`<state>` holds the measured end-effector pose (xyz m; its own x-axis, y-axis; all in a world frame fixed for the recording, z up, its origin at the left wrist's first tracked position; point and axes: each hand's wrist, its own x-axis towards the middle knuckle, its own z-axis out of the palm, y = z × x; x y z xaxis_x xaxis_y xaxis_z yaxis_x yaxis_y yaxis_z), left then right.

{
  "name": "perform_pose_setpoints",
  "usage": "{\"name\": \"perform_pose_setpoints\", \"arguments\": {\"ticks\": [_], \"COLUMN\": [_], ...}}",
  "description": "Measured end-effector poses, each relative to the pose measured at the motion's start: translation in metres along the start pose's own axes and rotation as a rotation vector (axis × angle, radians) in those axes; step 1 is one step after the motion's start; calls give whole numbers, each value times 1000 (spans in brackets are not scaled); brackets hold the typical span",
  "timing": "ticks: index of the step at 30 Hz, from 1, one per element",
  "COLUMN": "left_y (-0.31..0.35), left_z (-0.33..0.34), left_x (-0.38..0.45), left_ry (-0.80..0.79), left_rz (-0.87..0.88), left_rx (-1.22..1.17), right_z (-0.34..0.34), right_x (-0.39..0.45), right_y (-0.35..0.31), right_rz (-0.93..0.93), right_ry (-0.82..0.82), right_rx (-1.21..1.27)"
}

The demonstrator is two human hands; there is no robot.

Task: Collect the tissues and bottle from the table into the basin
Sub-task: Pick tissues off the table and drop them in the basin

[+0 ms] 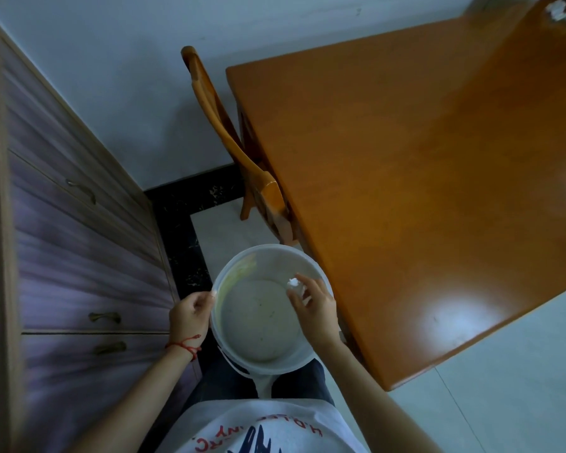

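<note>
Fingers of the right hand (314, 305) pinch a small white tissue (294, 282) at their tips, held over the far right part of the basin's (268, 362) opening, just inside its rim. Fingers of the left hand (190, 313) are curled shut around the basin's left rim, thumb side toward the bowl.

Going by size: one orange wooden table (422, 191) fills the right of the view, its near corner sitting just right of the basin and its long left edge running away from the person. Its broad top is bare apart from a second crumpled tissue (558, 12) lying at the far right corner, well apart from the hands. One purple-fronted drawer cabinet (79, 256) lines the left side, with three handles visible. One wooden chair (223, 132) is tucked against the table's left edge. One pale, round basin hangs above the person's legs in the floor strip between cabinet and table; its bottom looks empty. Two tissues are visible in all, one held and one on the table. No bottle can be made out.

A red string bracelet (185, 346) circles the left wrist.
</note>
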<state>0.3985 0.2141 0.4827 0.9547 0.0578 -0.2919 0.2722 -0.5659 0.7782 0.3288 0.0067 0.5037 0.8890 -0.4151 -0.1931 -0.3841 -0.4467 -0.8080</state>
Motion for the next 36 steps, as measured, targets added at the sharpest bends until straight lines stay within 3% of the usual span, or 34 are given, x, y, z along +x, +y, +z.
{"name": "perform_pose_setpoints", "arguments": {"ticks": [4, 8, 11, 14, 16, 22, 32, 36], "left_y": [3, 2, -2, -6, -11, -14, -30, -36], "left_z": [-4, -10, -13, -18, -21, -24, -10, -7], "left_x": [0, 1, 2, 1, 0, -20, -102, -134], "left_ry": [15, 11, 7, 11, 13, 53, 272, 271], "left_rz": [3, 9, 12, 1, -13, -51, -220, -241], "left_rx": [-29, -40, -43, -50, -54, -91, -240, -223], "right_z": [3, -11, -20, -24, -21, -14, -44, -53], "right_x": [-5, -7, -8, -10, -12, -15, -38, -57], "right_y": [5, 17, 25, 29, 31, 36, 51, 58], "right_rz": [-80, -142, -16, 181, 197, 248, 92, 80], "right_ry": [-32, 156, 282, 173, 83, 28, -137, -153], "right_rx": [-89, -215, -280, -179, -105, 72, 70, 65]}}
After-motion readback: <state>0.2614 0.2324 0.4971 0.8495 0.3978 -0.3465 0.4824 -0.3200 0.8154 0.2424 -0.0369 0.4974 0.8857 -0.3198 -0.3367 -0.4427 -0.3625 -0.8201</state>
